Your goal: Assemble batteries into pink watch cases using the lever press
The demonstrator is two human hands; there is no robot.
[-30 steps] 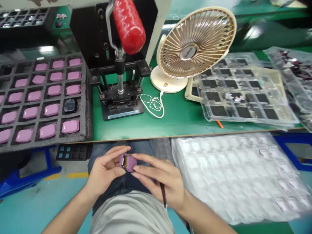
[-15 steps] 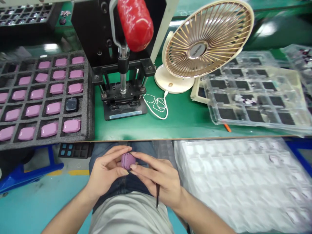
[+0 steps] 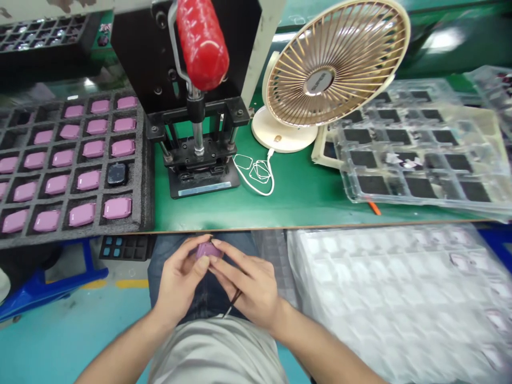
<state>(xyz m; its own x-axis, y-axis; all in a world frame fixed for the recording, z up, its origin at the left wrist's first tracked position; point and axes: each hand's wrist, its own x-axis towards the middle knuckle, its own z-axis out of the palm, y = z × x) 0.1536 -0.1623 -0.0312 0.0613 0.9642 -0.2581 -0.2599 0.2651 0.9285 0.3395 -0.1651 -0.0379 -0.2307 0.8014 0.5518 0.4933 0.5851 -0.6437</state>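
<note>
Above my lap, a small purple watch case [image 3: 205, 249] is pinched between the fingertips of both hands. My left hand [image 3: 178, 278] is closed on its left side, thumb in front and fingers behind. From the right, my right hand [image 3: 253, 285] grips the case with thumb and fingertips, covering part of it. A thin dark tool, perhaps tweezers [image 3: 232, 303], sticks out below the right palm. More purple watch cases [image 3: 117, 208] lie in the compartments of a grey foam tray [image 3: 146, 197] on the bench at left, along with one black watch case [image 3: 117, 174].
A black hand press [image 3: 204, 184] with a red handle [image 3: 206, 58] stands behind my hands. Right of it are a cream fan [image 3: 320, 82], a white cable [image 3: 262, 193] and clear compartment trays [image 3: 404, 197]. White plastic-covered trays [image 3: 384, 288] sit below the bench edge at right.
The watch case has tilted and shifted slightly upward in my fingers. My right hand has moved left, closer to the left hand, and the dark tool has swung to a slant.
</note>
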